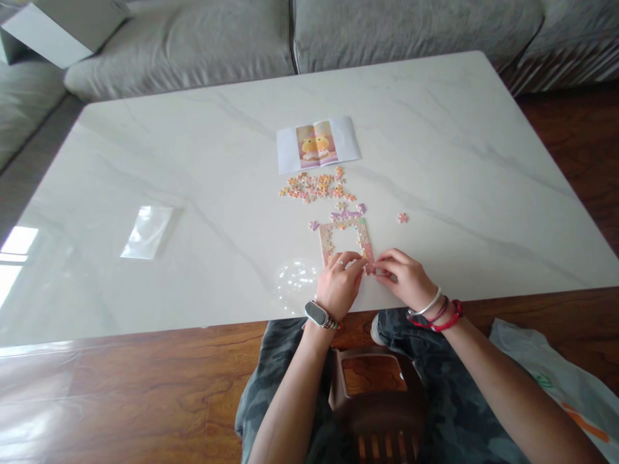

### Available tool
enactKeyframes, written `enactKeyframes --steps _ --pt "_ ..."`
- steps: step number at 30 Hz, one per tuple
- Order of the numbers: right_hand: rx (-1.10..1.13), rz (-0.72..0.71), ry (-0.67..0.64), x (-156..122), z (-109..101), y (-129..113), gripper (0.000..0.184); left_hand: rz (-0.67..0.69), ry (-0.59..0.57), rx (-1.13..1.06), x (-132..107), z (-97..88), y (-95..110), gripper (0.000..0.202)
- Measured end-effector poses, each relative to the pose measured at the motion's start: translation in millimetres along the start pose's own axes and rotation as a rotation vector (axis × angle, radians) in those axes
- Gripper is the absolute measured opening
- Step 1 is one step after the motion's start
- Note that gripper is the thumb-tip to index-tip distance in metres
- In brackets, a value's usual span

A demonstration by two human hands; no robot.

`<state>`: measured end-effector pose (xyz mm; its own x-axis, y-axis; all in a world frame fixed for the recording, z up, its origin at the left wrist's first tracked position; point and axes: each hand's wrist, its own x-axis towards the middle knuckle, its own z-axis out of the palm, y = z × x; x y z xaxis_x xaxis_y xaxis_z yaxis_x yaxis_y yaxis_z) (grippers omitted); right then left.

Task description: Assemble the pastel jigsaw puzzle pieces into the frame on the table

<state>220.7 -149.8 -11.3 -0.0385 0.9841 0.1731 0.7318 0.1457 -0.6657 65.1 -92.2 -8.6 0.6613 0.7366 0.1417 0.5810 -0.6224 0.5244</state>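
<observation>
On the white marbled table lies a partly joined jigsaw puzzle border (325, 240), pale at the top and pink lower down, with an open middle. My left hand (338, 283), wearing a ring and a watch, covers its lower edge. Its thumb and bent fingers close at the lower right corner. From the right, my right hand (409, 280) pinches a pink puzzle piece (370, 269) at that same corner. Just above the border are loose purple pieces (345, 214). Beyond them spreads a pile of orange and pink pieces (316, 187). My hands hide the border's bottom side.
A creased picture sheet (345, 138) lies behind the pile. One pink piece (403, 218) sits apart to the right. Farther left is a clear plastic bag (147, 232). A grey sofa (193, 45) borders the table's far side. Below the near edge stands a brown stool (377, 406).
</observation>
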Motion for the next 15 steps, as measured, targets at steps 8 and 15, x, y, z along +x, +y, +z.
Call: enactKeyframes --steps 8,15 --pt "-0.112 -0.027 0.023 -2.2 6.8 -1.6 0.02 0.049 -0.035 -0.002 2.6 5.8 1.3 0.02" --pt "-0.264 -0.033 -0.045 -7.2 7.2 -8.0 0.025 -0.015 -0.03 0.035 1.0 6.3 2.8 0.018"
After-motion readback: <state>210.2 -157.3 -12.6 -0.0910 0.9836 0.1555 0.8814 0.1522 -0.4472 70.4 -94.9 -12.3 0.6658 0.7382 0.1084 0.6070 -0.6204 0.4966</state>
